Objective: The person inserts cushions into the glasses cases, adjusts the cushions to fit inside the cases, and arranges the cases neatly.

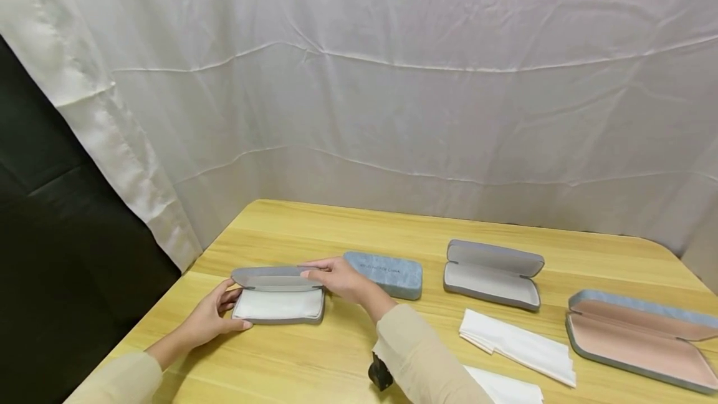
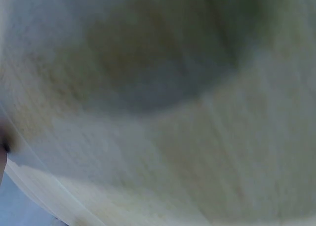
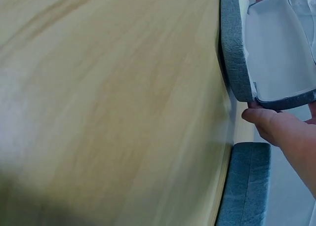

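A grey glasses case (image 1: 277, 318) sits on the table at the left with its lid (image 1: 263, 278) raised. Folded white cloth (image 1: 277, 304) lies inside the lower half. My left hand (image 1: 204, 320) holds the case's left end, thumb at the front corner and fingers round the side. At the other end, my right hand (image 1: 342, 279) grips the lid's right edge between thumb and fingers. The right wrist view shows the pale lining of the lid (image 3: 279, 51) with my right hand (image 3: 284, 130) at its corner. Blurred tabletop (image 2: 197, 152) fills most of the left wrist view.
A closed blue glasses case (image 1: 387, 273) lies just right of my right hand. Further right stand an open grey case (image 1: 493, 285) and an open pink-lined case (image 1: 639, 348). White cloths (image 1: 516, 345) lie before them, and a small black object (image 1: 380, 374) is beside my right sleeve.
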A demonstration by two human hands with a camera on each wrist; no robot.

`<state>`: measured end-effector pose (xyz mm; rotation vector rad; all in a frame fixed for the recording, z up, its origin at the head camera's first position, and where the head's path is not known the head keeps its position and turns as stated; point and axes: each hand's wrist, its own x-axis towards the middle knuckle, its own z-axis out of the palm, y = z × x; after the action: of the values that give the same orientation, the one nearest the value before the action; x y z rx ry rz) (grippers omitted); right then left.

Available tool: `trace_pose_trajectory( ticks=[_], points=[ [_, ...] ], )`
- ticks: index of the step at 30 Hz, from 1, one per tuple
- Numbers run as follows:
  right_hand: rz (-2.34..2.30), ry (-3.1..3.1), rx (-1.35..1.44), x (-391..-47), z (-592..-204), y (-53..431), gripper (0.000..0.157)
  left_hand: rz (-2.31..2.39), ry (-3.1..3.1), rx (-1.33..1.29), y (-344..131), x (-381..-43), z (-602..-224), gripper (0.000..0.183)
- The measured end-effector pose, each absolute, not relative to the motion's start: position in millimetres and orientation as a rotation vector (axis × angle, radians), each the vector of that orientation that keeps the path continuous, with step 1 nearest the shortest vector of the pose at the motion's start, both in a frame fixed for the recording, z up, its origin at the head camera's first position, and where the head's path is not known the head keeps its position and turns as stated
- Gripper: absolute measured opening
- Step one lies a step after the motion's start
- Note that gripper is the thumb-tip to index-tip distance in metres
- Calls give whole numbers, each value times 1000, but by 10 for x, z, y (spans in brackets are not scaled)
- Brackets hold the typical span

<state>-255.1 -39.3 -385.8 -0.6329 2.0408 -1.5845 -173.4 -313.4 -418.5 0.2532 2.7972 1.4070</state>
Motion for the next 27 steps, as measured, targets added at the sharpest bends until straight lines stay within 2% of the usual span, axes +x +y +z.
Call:
trace_pose_trajectory(
  ticks=[8,16,27],
  points=[
    [-1568,2050,-703,-2529,-3873,-383,31,1404,2808,257,-3131,-1724,-4185,92],
    [-1527,2074,-749,-2501,-3863,-378,33,1348,2782,189,-3116,-1677,-4156,106],
    [-1507,2082,-826,-2475,-3850,-350,35,1358,2794,192,-3122,-1693,-4176,103]
  ],
)
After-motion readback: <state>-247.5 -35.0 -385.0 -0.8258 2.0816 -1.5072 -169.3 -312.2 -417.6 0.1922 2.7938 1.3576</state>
